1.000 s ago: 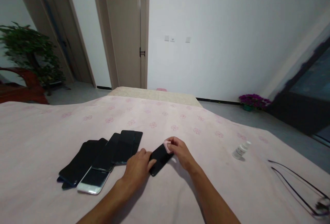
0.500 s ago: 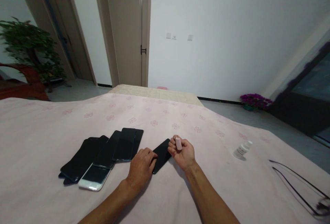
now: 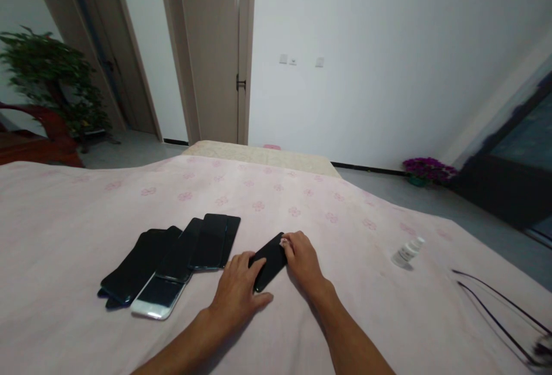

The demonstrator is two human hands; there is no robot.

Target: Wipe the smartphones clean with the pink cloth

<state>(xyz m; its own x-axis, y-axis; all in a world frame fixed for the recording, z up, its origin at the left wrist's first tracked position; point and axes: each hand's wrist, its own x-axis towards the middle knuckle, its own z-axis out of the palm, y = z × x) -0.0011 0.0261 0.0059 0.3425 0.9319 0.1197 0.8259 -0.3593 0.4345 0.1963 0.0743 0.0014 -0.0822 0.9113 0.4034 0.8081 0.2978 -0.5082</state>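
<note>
A black smartphone lies slanted on the pink cloth between my hands. My left hand rests at its lower left side, fingers spread, one fingertip over the screen and the thumb stretched out past the bottom corner. My right hand is closed at the phone's upper right, pinching a small pale pink piece against the screen. Most of that piece is hidden by the fingers; its material is unclear. Left of my hands lie several overlapping black smartphones, along with a white-framed phone.
A small white bottle stands to the right on the flowered pink cloth. Dark-framed glasses lie at the right edge. Beyond the table are a door, a leafy plant and purple flowers.
My right hand has turned from palm up to palm down, bringing the pink piece onto the phone's screen. My left hand's fingers have spread, with the thumb now stretched out.
</note>
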